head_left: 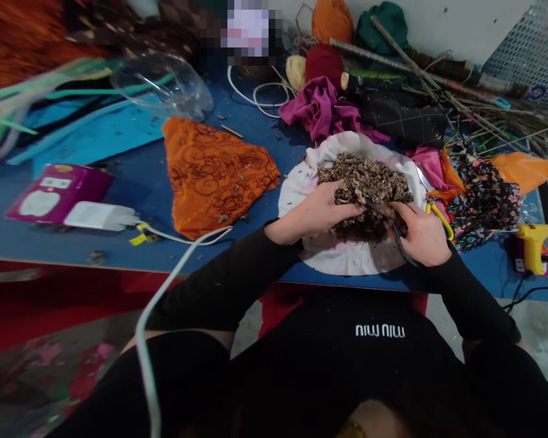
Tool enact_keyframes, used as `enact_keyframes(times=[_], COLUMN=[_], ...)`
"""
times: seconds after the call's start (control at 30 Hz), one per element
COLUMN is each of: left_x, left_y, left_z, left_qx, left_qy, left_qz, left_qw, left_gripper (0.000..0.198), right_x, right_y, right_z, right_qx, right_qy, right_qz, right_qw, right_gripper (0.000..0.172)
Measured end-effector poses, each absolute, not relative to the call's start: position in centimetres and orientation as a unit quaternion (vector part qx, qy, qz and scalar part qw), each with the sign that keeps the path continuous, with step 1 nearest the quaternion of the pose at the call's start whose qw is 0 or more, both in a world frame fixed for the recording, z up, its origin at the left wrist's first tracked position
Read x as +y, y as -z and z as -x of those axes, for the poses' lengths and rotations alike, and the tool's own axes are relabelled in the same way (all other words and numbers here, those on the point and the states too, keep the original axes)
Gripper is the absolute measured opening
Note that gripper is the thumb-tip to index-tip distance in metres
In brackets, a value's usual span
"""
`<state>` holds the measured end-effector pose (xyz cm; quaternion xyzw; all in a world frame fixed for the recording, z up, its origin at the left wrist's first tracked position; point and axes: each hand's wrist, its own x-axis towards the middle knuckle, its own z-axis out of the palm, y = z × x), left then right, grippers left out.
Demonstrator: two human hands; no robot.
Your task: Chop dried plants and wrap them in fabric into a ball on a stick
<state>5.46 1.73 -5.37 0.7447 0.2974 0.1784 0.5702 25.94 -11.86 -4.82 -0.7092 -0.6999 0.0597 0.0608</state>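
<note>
A heap of brown, shredded dried leaves (360, 173) lies on a round white cloth (360, 258) near the table's front edge. My left hand (322, 210) reaches in from the left, its fingers closed on some of the dried leaves. From the right, my right hand (422, 234) is closed around dark-handled scissors (399, 240). Their blades point left over the heap, close to the left fingertips. Leaf bits partly hide the blade tips.
Left of the cloth lie a patterned orange fabric (219, 176) and a purple box (68, 188) with a white plug and cable. Beyond are magenta cloth (319, 106) and several sticks. Floral fabric (481, 198) and a yellow glue gun (534, 246) are on the right.
</note>
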Motion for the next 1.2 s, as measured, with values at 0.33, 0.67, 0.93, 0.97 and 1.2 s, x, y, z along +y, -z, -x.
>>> enact_keyframes(times=[0.33, 0.67, 0.93, 0.97, 1.2], left_x=[1.7, 1.3, 1.7, 1.7, 1.2], left_y=[5.6, 5.6, 5.4, 5.5, 5.5], left_z=[-5.6, -6.1, -5.9, -5.9, -6.1], left_qx=[0.277, 0.252, 0.28, 0.277, 0.241], left_qy=[-0.15, -0.135, -0.101, -0.105, -0.146], left_qz=[-0.754, -0.752, -0.766, -0.764, -0.758], left_qw=[0.577, 0.594, 0.57, 0.573, 0.588], left_gripper=[0.036, 0.035, 0.033, 0.033, 0.03], right_x=[-11.9, -11.6, -12.0, -11.9, -11.6], right_y=[4.8, 4.3, 4.5, 4.5, 4.7], right_z=[-26.0, -24.9, -25.5, -25.4, -25.0], right_qx=[-0.7, -0.694, -0.688, -0.689, -0.703], right_qy=[-0.078, -0.065, -0.074, -0.069, -0.022], right_qz=[0.709, 0.717, 0.722, 0.722, 0.711], right_qw=[0.034, 0.012, -0.015, -0.01, 0.012], right_gripper=[0.05, 0.054, 0.048, 0.048, 0.051])
